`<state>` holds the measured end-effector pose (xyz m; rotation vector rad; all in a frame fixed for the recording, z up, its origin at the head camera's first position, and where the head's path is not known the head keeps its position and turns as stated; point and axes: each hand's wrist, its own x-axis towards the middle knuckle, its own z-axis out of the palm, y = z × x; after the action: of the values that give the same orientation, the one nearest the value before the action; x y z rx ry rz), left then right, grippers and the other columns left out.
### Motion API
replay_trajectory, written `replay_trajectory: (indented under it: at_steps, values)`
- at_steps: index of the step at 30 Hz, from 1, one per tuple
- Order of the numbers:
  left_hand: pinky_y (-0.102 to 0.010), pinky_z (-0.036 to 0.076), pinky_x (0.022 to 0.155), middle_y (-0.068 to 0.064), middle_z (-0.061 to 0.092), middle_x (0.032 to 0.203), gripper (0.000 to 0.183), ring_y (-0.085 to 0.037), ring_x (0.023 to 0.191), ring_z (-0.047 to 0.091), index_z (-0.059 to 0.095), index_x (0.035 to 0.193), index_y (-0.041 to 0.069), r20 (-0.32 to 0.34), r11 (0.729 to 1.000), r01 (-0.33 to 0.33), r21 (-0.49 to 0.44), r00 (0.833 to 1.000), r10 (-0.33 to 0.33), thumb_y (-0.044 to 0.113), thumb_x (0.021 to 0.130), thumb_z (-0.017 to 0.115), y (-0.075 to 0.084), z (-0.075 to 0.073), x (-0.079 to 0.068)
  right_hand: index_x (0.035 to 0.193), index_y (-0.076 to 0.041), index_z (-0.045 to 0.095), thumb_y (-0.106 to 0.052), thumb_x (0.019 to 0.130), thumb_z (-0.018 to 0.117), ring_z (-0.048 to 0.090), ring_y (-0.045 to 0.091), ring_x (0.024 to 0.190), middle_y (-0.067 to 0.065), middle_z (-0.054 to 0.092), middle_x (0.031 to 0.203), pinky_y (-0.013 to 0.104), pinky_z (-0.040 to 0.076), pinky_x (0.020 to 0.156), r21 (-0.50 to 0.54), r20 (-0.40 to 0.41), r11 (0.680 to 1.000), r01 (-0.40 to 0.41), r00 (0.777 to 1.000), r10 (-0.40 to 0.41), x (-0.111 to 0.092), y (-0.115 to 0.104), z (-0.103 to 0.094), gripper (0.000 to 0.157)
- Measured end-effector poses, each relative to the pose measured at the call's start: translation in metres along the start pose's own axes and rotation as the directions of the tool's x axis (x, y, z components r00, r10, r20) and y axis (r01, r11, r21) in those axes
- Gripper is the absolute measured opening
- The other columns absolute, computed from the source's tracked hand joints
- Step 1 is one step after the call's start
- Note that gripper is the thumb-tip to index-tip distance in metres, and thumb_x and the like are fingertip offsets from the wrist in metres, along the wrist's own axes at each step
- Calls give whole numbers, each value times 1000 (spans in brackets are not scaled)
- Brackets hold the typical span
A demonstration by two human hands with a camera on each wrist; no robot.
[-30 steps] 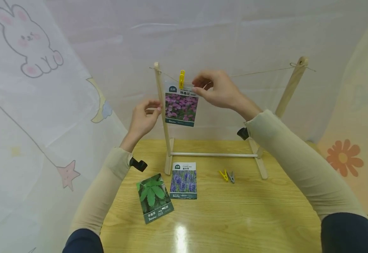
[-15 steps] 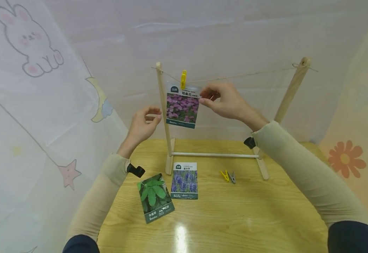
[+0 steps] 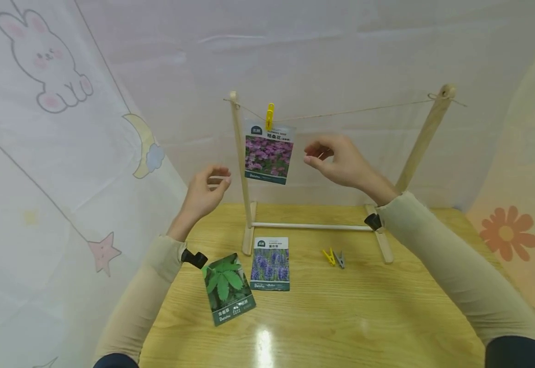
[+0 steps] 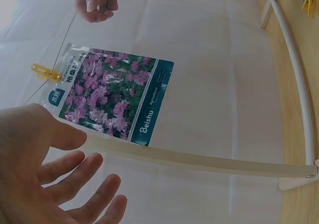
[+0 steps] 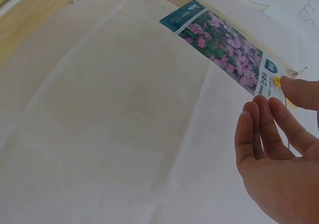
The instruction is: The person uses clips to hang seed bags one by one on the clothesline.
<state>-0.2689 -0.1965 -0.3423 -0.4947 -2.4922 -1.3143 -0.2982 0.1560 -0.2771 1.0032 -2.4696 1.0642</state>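
A seed packet with pink flowers hangs from the string, held at its top by a yellow clothespin. It tilts slightly, near the left post. My right hand is in the air just right of the packet, fingers loosely bent around nothing. To the left of the post, my left hand is also raised, its fingers relaxed and apart from the packet. The left wrist view shows the packet beyond the spread fingers of that hand.
On the wooden table lie a purple-flower seed packet and a green-leaf packet. A yellow clothespin and a grey clothespin lie below the rack's crossbar. The right post stands behind my right forearm.
My right hand has let go of the hanging packet's right edge and moved right and down. My left hand has drawn slightly down and away from the post.
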Motion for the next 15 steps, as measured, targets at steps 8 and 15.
replay_trajectory:
  at_steps: [8,15]
  values:
    - [-47,54,96,-12,64,128,35,-30,116,63,59,133,7,4,1000,16,5,1000,-16,23,102,60,-2,1,-9,111,-8,70,-20,97,68,64,16,91,4,71,103,38,54,83,19,-28,999,-33,999,33,-18,9,2,19]
    - [-48,55,93,-11,66,124,31,-30,111,64,60,129,7,-13,1000,9,21,1000,-9,20,101,61,-10,2,-15,113,-7,70,-20,97,69,66,18,92,5,71,105,38,55,83,14,-47,997,-70,996,71,-38,23,8,21]
